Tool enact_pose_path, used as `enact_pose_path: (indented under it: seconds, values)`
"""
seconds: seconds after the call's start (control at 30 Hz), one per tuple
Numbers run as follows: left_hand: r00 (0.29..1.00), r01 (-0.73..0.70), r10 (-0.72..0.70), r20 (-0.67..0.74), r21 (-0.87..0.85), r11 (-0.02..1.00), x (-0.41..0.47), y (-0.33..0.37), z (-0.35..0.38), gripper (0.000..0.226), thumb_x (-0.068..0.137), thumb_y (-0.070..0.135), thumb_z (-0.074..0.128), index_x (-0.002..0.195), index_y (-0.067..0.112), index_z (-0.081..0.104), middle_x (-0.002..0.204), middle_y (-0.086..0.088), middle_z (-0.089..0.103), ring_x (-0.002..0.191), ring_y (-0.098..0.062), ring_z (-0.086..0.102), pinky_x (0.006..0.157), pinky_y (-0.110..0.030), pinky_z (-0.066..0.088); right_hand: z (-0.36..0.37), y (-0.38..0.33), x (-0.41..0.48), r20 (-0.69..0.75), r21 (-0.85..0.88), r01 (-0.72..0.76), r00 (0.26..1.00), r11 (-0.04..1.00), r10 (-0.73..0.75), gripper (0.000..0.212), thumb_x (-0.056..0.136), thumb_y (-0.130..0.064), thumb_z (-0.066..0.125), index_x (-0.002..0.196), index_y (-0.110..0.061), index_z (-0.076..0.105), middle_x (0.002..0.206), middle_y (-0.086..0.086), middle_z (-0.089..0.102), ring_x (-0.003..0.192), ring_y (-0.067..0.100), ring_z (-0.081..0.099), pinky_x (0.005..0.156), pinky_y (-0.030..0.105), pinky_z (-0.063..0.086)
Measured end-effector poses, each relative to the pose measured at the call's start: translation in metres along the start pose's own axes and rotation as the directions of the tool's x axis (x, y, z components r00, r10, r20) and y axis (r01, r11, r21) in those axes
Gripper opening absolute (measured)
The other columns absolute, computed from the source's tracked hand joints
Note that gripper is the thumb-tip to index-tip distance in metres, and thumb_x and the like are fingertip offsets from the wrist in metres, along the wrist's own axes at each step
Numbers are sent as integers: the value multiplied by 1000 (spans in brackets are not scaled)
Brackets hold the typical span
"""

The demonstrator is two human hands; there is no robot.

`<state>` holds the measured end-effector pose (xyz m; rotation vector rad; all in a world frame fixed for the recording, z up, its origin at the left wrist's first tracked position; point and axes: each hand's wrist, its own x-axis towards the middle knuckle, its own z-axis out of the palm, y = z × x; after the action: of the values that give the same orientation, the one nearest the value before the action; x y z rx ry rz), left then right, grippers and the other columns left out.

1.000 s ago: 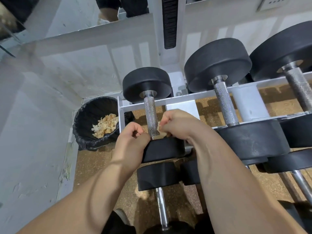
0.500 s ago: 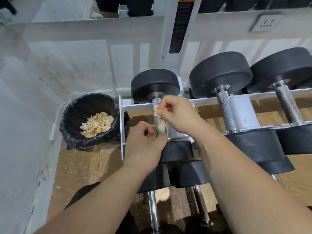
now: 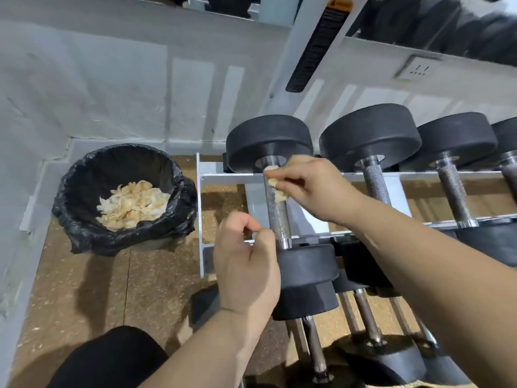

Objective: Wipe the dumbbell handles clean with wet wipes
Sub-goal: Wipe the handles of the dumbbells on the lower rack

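1. Broadly, a white rack (image 3: pixel 223 179) spans the space ahead of both hands and runs on past the right one; black-headed dumbbells lie across its rails side by side.
2. Well to the left of the left hand stands a bin (image 3: pixel 81 175) lined with a black bag; a heap of used wipes (image 3: pixel 131 204) lies in its bottom.
3. The leftmost dumbbell (image 3: pixel 268 138) rests on the rack between the two hands; its far head sits just beyond the right hand; its near head sits just right of the left hand, which covers its left edge.
4. The right hand (image 3: pixel 310 186) comes in from the right at the far end of that dumbbell's handle (image 3: pixel 277 217); its fingers and thumb pinch a wet wipe (image 3: pixel 279 195) against the metal.
5. The left hand (image 3: pixel 246 264) is nearer the body, just beside the handle's near end; its fingers are curled in, forefinger tip close to the thumb; whether they pinch anything cannot be told.
6. The handle is knurled steel; it shows bare between the two hands.
7. The wet wipe is crumpled and yellowish; it touches the handle's far end on the right-hand side; the fingers hide much of it.
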<state>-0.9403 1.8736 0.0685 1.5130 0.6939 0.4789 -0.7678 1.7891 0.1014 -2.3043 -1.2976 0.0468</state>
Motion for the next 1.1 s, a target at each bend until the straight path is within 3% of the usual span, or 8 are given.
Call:
enact_pose_path:
  seconds: [0.1,0.23,0.3,0.5,0.67,0.8,0.93,1.1]
  values:
    - [994,-72,71,87,11,997,3,-6,-8,14,78,42,50,82,30,54,87,1,57,77,-22,53,66,-35,39,6,-14,-1,16,-57,8,1000,998,-7,21,92,-18,65,109,-11,76,85,-5,59,79,11,59,75,31,52]
    - [945,-263,250,213,34,964,9,-9,-14,10,85,31,54,81,22,55,86,13,54,89,-14,54,74,-24,39,0,-30,-10,395,-258,293,901,921,-176,17,94,-22,61,105,-17,74,85,0,55,70,20,58,56,29,45]
    - [926,-316,298,232,42,948,10,-8,-13,9,86,29,55,81,21,54,85,13,52,89,-13,53,73,-21,39,-5,-24,4,366,-297,305,912,905,-187,21,96,-32,61,107,-21,76,85,-3,55,69,18,58,54,26,42]
    - [960,-158,149,239,18,987,18,-9,-13,15,87,27,64,75,26,54,81,10,54,84,-11,54,67,-21,38,1,-19,16,144,-304,124,986,944,-83,30,92,-44,61,104,-22,78,81,-11,57,73,12,57,58,27,46]
    - [979,80,-68,193,-56,995,21,-11,-12,19,86,27,60,68,23,52,70,7,50,67,-11,46,59,-27,32,-9,-28,-3,440,-131,196,890,972,-120,16,91,-36,71,99,-25,79,74,-22,49,71,-4,50,62,5,31]
    - [983,159,-145,116,-116,980,18,-10,-10,18,78,32,54,67,18,51,60,8,43,58,-10,37,58,-32,30,-3,-24,16,341,-228,218,931,949,-132,19,92,-36,66,91,-24,80,75,-10,68,70,10,63,61,23,47]
    - [982,164,-152,110,-107,981,18,-10,-10,17,88,19,57,73,11,54,61,7,44,57,-6,37,56,-31,31,1,-18,28,155,-305,116,985,945,-71,18,92,-34,64,89,-25,79,74,-7,63,72,17,62,63,30,51]
    - [988,137,-126,90,-133,982,19,-9,-10,19,78,29,53,67,14,51,58,9,43,56,-6,36,51,-22,27,-16,-33,-3,523,2,97,848,995,-83,11,90,-28,74,94,-22,81,79,-22,67,75,-8,62,70,12,44]
